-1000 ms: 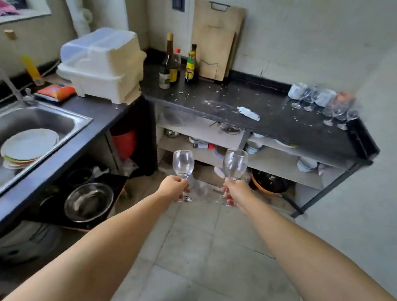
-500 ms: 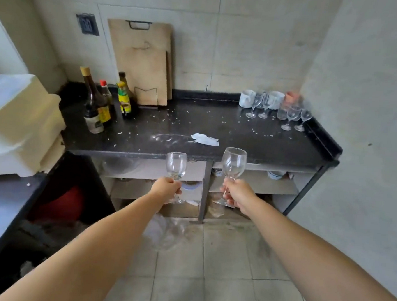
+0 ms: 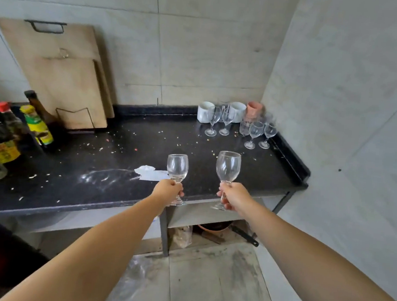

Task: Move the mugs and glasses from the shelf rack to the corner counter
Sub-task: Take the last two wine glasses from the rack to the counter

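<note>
My left hand [image 3: 168, 190] grips the stem of a small clear wine glass [image 3: 177, 167], held upright over the front edge of the black corner counter [image 3: 215, 161]. My right hand [image 3: 232, 196] holds a taller clear wine glass [image 3: 228, 166] by its stem, also upright, a little to the right. In the far right corner of the counter stand two white mugs [image 3: 205, 111], a pink cup [image 3: 254, 109] and several clear stemmed glasses [image 3: 255, 133], close together.
Wooden cutting boards [image 3: 57, 74] lean on the back wall at the left, with sauce bottles [image 3: 36, 125] in front of them. A crumpled white scrap [image 3: 150, 172] and crumbs lie on the counter. A raised lip [image 3: 291, 156] runs along the right edge. Shelves and a pan sit below.
I have come closer to the counter and the view has turned right. Both hands have carried their glasses up and forward, from below the counter edge to above it.
</note>
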Motion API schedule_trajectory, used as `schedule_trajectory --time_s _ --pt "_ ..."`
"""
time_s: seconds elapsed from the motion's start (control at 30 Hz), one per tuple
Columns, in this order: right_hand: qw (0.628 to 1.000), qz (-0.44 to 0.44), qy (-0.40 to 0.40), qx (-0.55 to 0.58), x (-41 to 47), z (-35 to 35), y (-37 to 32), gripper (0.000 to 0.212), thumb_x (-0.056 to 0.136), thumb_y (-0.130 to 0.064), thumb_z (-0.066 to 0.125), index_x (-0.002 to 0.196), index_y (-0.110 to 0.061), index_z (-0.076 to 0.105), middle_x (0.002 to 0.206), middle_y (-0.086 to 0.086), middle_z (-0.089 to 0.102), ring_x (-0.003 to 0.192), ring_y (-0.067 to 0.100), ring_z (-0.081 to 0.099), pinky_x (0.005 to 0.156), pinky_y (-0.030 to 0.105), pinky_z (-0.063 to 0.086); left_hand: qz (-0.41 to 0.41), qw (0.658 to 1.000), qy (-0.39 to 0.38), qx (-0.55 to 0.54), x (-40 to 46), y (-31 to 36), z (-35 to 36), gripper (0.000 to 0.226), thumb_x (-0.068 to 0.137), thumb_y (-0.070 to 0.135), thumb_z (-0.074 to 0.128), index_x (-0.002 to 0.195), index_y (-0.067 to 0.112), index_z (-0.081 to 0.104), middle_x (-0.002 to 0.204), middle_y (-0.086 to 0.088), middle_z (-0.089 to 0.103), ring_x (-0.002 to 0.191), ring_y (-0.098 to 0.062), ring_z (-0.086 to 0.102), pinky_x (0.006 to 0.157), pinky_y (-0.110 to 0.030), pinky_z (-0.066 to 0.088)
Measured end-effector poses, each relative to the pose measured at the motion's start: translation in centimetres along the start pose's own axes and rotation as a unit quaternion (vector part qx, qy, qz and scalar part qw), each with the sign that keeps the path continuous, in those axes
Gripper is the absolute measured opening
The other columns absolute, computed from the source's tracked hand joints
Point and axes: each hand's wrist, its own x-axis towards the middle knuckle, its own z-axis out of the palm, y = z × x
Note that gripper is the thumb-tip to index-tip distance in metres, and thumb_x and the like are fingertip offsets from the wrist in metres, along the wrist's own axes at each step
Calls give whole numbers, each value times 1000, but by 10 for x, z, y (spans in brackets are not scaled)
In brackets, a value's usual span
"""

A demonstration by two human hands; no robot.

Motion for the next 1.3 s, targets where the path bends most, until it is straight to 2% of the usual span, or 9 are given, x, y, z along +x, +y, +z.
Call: schedule_trajectory --time_s 0.13,0.23,0.37,0.6,0.77,0.9,1.03,1.13,1.3 --pt "1000 4 7 -16 57 -44 -20 21 100 -25 43 97 -8 56 73 1 57 52 12 46 44 21 37 -14 999 -2 -30 48 35 32 31 96 16 46 68 13 59 66 1 61 50 -12 43 43 -19 35" --pt "999 23 18 -35 94 -67 -29 23 99 -24 45 91 -8 58 70 2 56 53 13 47 45 22 38 -29 999 -10 -33 80 53 51 31 95 14 47 66 13 58 67 1 61 47 -11 43 32 -13 32" --pt "998 39 12 -38 144 -83 -35 19 98 -24 50 94 -8 59 74 2 58 54 12 49 46 21 41 -40 998 -21 -40 124 73 65 23 95 14 47 78 7 61 68 1 61 48 -12 44 44 -19 38" --pt "998 54 3 -6 238 -85 -63 17 98 -21 51 102 -5 54 70 2 53 53 11 48 35 14 43 -62 996 -31 -62 224 101 74 25 93 12 48 70 11 57 70 0 62 45 -12 42 48 -21 38" --pt "997 71 5 35 298 -83 -80 24 97 -16 52 118 -4 53 84 3 57 61 12 54 57 25 55 -83 988 -49 -120 277 125 76 12 95 4 49 88 0 57 78 -7 60 45 -10 48 36 -14 46" --pt "993 81 -12 81 333 -77 -86 31 98 -9 46 128 -2 46 102 10 55 75 17 61 68 28 56 -82 988 -55 -120 313 126 83 12 92 8 55 85 5 64 91 -13 64 65 -14 58 58 -18 58" --pt "994 61 -21 85 361 -72 -87 39 98 -13 47 136 -4 44 116 9 54 101 22 62 83 30 54 -92 984 -49 -147 337 122 94 6 86 8 62 90 4 66 91 -13 65 82 -22 61 89 -38 54" --pt "994 45 -33 94 375 -68 -86 38 99 -11 48 135 0 46 118 11 55 114 27 60 92 31 51 -95 983 -48 -147 344 123 101 6 82 6 62 83 7 68 87 -11 66 83 -22 58 86 -39 51" --pt "994 33 -60 82 392 -63 -82 36 98 -11 50 133 0 48 116 10 58 105 18 60 98 34 50 -110 983 -23 -143 350 125 111 12 84 11 64 76 19 66 89 -7 69 85 -21 61 95 -44 51"
